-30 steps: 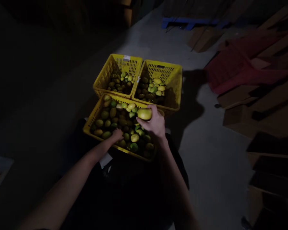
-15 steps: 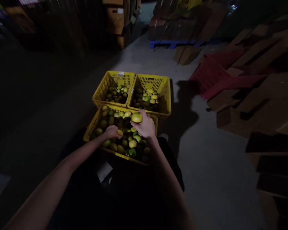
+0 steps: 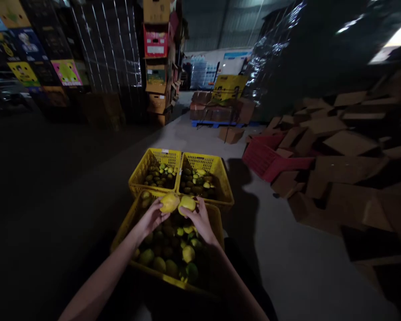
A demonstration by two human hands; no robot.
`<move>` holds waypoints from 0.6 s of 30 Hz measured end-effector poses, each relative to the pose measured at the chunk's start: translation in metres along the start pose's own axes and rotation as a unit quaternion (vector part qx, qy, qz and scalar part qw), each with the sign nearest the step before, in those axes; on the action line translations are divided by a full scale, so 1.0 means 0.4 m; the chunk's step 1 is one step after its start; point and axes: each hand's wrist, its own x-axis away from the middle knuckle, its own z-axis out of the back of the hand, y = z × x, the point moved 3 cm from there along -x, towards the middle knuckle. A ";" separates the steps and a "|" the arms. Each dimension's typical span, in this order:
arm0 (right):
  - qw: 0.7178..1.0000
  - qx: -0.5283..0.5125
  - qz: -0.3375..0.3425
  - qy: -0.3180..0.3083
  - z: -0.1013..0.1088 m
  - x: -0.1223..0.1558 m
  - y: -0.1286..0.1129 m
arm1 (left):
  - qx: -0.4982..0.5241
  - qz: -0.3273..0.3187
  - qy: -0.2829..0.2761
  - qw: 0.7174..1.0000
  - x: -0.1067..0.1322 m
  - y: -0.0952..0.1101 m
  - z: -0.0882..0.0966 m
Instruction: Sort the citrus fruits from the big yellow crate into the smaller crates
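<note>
My left hand [image 3: 153, 217] is closed on a yellow lemon [image 3: 169, 203]. Right beside it, my right hand [image 3: 201, 218] grips a second, greener-yellow lemon [image 3: 187, 204]. Both fruits are raised over the near yellow crate [image 3: 122, 228], close together; I cannot tell whether they touch. Many yellow and green lemons [image 3: 188, 253] lie in that crate, partly hidden by my hands and forearms. Behind it stand two more yellow crates, the left one [image 3: 138, 174] and the right one [image 3: 224, 180], each with lemons across its bottom.
A red crate [image 3: 262, 158] lies among a heap of cardboard boxes [image 3: 347, 169] on the right. Farther back are a blue pallet [image 3: 215, 124] with wrapped goods, a lone carton [image 3: 231, 134] and a tall box stack [image 3: 156, 78]. The left side is dark.
My left hand has come up out of the near crate with a lemon and now holds it beside the one in my right hand. The view has tilted up.
</note>
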 end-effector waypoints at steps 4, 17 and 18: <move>0.999 -0.030 0.011 -0.018 -0.009 0.011 0.016 | 0.038 0.022 -0.043 0.998 0.025 0.001 -0.008; 0.997 -0.073 0.029 -0.026 -0.034 0.030 0.067 | 0.081 0.046 0.044 0.995 0.059 -0.018 0.004; 0.996 -0.079 0.029 -0.025 -0.037 0.029 0.069 | 0.082 0.040 0.059 0.994 0.061 -0.015 0.007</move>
